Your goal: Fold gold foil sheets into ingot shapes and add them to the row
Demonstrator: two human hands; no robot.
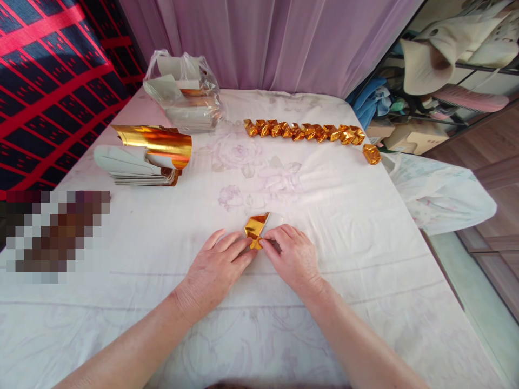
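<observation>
Here, a gold foil sheet lies on the white cloth at mid-table, partly folded, its gold face up and a white corner showing at its far right. Both hands press down on its near end. The left hand lies flat, palm down, fingers close together and stretched toward the sheet, tips touching its near left edge. The right hand lies beside it, fingers curled and bunched, tips pinning the near right edge; whether thumb and finger pinch the foil, I cannot tell. The two sets of fingertips nearly meet over the fold. Well apart, far left, a clear plastic bag stands open, holding a stack of white-backed sheets with a gold edge visible. In front of the bag sits a loose pile of sheets, white side up, the top one curled to show gold. A row of folded gold pieces runs along the far side, with one piece apart at its right end.
</observation>
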